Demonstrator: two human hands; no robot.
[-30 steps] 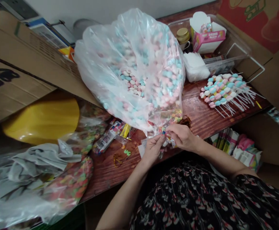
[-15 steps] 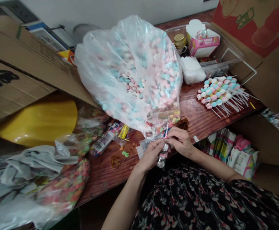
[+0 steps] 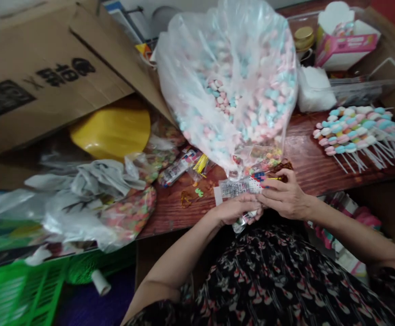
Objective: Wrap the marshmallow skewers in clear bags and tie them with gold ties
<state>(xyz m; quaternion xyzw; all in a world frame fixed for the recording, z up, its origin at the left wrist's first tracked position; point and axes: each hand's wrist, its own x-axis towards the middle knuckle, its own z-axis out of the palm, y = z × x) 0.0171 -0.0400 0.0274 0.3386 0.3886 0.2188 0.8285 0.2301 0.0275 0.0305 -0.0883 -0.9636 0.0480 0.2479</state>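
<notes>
My left hand [image 3: 240, 209] is closed around a marshmallow skewer in a clear wrapper [image 3: 241, 225], whose lower end pokes out below the fingers. My right hand [image 3: 284, 194] meets it at the fingertips, thumb and fingers pressed together; what they pinch is hidden. Just behind the right fingers lies a tangle of gold twist ties [image 3: 283, 165]. Printed clear wrappers [image 3: 233, 188] lie on the table beyond my left hand. Farther back stands a big clear bag of pink, blue and white marshmallows [image 3: 231, 90], with a small bag of colourful gummies [image 3: 267, 156] at its front.
Finished marshmallow skewers [image 3: 360, 129] are piled on the right of the wooden table [image 3: 302, 136]. Behind them is a clear bin [image 3: 360, 93] holding a pink box [image 3: 347, 47]. At left are a cardboard box [image 3: 58, 77], a yellow object [image 3: 112, 131], and a green crate [image 3: 21, 294] below.
The view has swung left, so the table's things sit farther right. My right fingers have come down closer against the left hand, and the white stick between them no longer shows.
</notes>
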